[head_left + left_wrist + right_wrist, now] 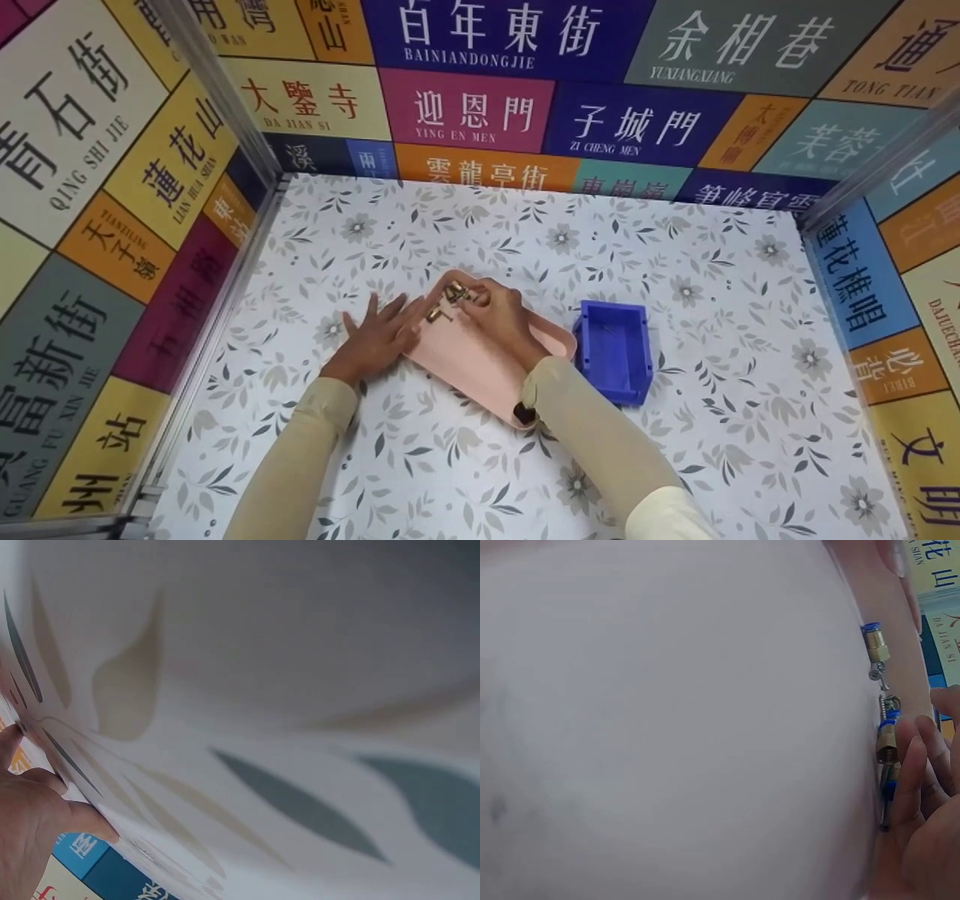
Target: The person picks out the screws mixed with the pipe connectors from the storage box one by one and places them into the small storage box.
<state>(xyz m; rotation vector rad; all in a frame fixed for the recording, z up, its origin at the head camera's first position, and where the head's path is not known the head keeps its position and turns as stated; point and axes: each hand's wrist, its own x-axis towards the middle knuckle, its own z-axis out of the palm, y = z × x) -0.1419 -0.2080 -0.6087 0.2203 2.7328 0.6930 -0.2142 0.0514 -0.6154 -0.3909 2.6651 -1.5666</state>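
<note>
A pink tray point(480, 367) lies on the table, set at an angle. Near its far corner sits a small pile of brass fittings point(454, 291) with blue ends and some screws point(885, 817). My right hand point(499, 311) reaches into the tray with bent fingers at this pile. Whether a piece is between its fingertips is hidden. The right wrist view shows that hand point(930, 795) close beside the brass fittings point(887, 741). With fingers spread, my left hand point(375, 337) rests at the tray's left edge; the left wrist view catches part of it point(37, 825).
To the right of the tray stands a blue plastic bin point(615, 352), with a small thin thing inside that is too small to make out. A dark object point(523, 412) shows at the tray's near corner beside the right sleeve. Sign-patterned panels point(465, 112) wall the table.
</note>
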